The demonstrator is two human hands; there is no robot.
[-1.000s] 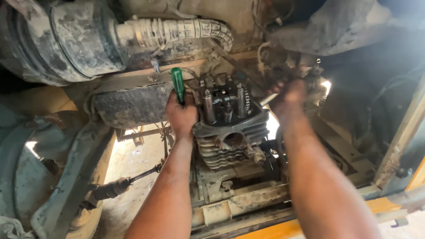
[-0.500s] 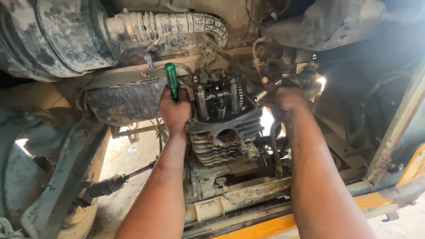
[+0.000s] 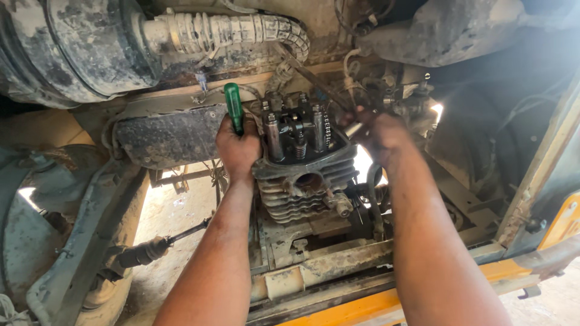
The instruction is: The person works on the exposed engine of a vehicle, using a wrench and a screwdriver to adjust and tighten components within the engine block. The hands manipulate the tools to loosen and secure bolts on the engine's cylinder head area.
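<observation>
The left hand [image 3: 238, 148] was clenched around a screwdriver [image 3: 233, 107], green handle poking straight up out of the top of the fist, the shaft hidden below the grip. That fist sat pressed against the left flank of the engine head [image 3: 305, 175], knuckles touching the finned metal. Just right of that grip stood the open top of the head: valve springs [image 3: 297, 134] and rocker parts, dark and oily, upright in a row.

Over on the far side, the right hand [image 3: 377, 136] was closed on a slim metal tool [image 3: 353, 128], its bright end pointing in toward the springs. What kind of tool it was could not be told; most of it was buried in the fingers. The hand hovered at the head's upper right corner, close against it, with a bundle of carburettor parts [image 3: 405, 96] just behind the knuckles.

Below both grips the fins stepped down to a round port [image 3: 307, 180] facing the camera, and under that a grimy frame rail [image 3: 338, 259] with a yellow edge [image 3: 362, 305]. Above the left grip ran a ribbed hose [image 3: 235, 30] into a big dusty drum [image 3: 72, 48]. Down and left of the left forearm lay a dark rod [image 3: 154, 247] over sandy ground [image 3: 175, 211].
</observation>
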